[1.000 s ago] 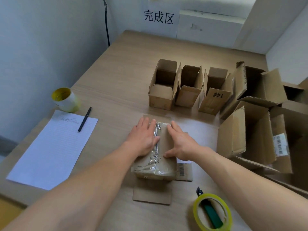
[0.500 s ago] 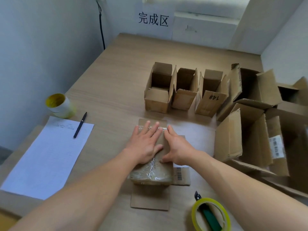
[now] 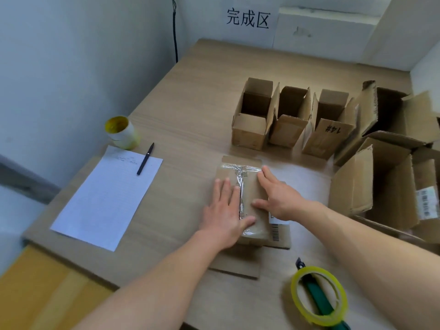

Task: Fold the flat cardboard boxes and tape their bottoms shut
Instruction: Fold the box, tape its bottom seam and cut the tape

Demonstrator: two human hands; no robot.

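Flat and apart, the left hand (image 3: 223, 210) and right hand (image 3: 279, 198) press the box (image 3: 252, 184) either side of its tape seam (image 3: 241, 186), likely bonding it.

The white sign (image 3: 247, 19) on the far wall carries three black characters: 完成区. In the upright row, the third small box (image 3: 327, 132) has "14#" hand-marked in black on its near flap, which reads upside down from this view. On the taped box (image 3: 251, 184) at table centre, dark print runs beneath the clear tape and is illegible. A white barcode label (image 3: 275, 231) sits on its near right flap, digits unreadable. A cardboard panel (image 3: 425, 172) at the right edge bears a second barcode label (image 3: 427, 203), blurred. The sheet of paper (image 3: 107, 198) shows faint writing at top, illegible.
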